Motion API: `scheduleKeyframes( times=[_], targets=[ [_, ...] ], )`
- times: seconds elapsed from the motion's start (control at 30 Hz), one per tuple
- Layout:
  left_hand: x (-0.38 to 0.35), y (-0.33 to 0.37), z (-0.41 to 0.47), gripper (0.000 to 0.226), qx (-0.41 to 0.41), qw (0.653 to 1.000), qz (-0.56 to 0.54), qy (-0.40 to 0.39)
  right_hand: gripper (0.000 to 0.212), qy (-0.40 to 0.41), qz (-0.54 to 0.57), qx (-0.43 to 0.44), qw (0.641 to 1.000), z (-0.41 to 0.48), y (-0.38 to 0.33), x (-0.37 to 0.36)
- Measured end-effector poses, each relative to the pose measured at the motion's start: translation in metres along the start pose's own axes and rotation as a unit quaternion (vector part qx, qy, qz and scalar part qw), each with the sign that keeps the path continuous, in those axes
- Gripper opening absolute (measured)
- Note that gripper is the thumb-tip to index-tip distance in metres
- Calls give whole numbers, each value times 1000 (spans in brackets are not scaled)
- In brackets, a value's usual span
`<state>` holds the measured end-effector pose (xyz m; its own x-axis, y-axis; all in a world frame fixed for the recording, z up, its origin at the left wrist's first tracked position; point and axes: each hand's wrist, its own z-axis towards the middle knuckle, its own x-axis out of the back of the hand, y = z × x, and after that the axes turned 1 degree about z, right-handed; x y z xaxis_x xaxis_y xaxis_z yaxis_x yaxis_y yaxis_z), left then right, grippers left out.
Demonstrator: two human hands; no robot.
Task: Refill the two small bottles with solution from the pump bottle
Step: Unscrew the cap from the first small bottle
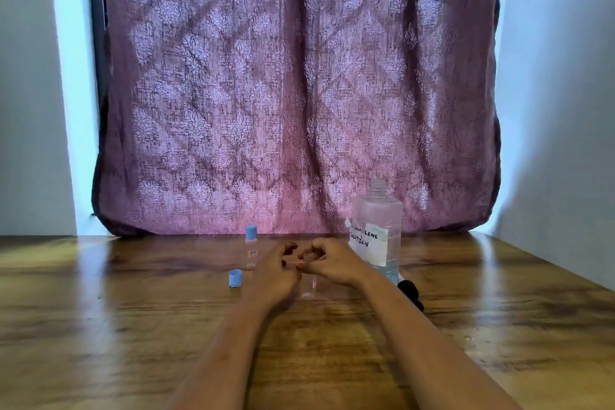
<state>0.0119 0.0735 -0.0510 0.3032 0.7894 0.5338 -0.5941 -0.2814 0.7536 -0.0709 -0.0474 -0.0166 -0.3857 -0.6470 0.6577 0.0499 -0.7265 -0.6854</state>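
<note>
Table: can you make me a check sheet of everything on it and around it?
Surface: wooden table, shiny, with light glare on the left.
Job's things: big bottle upright at the back right, neck open, no pump on it, handwritten label. Capped bottle upright with a blue cap. Open bottle upright between the hands. Loose cap blue, on the table left of the hands.
Clutter: black object partly hidden behind the right forearm; cannot tell what it is.
Hands: right hand curls its fingers round the open bottle's neck. Left hand has its fingers curled beside it; grip unclear.
Cables: nothing seen.
Surroundings: patterned purple curtain behind the table; pale walls on both sides.
</note>
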Motion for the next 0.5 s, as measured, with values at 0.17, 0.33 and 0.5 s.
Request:
scheduleKeyframes(
  times=[0.17, 0.33, 0.5],
  targets=[
    [-1, 0, -4, 42, 3, 998, -51, -35, 19, 7, -7, -5, 1000, 0, 0, 0],
    [-2, 0, -6, 37, -14, 996, -64, -64, 21, 10, 3, 0, 1000, -2, 0, 1],
    [-3, -5, -4, 29, -17, 998, -39, -52, 24, 36, 30, 14, 999, -4, -4, 4]
  ],
)
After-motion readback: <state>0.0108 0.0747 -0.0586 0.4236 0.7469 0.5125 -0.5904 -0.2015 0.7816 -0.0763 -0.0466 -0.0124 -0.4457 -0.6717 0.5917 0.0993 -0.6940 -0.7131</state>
